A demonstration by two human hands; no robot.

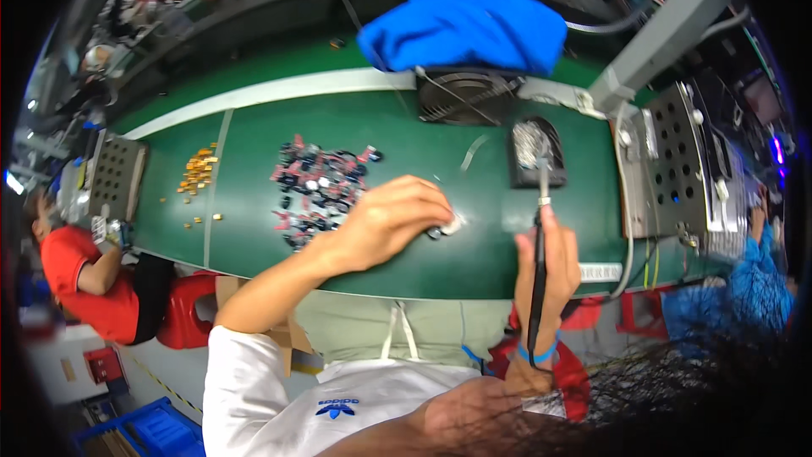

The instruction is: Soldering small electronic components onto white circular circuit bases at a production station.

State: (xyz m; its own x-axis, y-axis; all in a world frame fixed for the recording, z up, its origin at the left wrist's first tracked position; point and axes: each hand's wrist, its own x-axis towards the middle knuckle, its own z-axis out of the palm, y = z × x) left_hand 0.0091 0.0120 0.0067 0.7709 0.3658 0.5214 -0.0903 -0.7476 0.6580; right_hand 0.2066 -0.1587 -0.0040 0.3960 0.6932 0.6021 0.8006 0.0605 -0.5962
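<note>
In my right hand (554,258) is a soldering iron (539,267), gripped like a pen with its tip pointing away from me. The tip reaches over a black holder (516,165) filled with silvery metal wool (530,142); whether they touch I cannot tell. My left hand (393,216) is closed low over the green bench, fingers pinched together. By its fingertips are a small dark round part (434,234) and a whitish piece (452,225), too small to name. Left of that hand lies a loose pile of small black parts with reddish pieces (317,179).
Small orange-gold parts (199,171) are scattered at the left. A black fan (468,97) and blue cloth (465,21) stand behind the bench (406,140). To the right is a perforated metal box (672,161) with a cable. A person in red (89,283) sits at the left.
</note>
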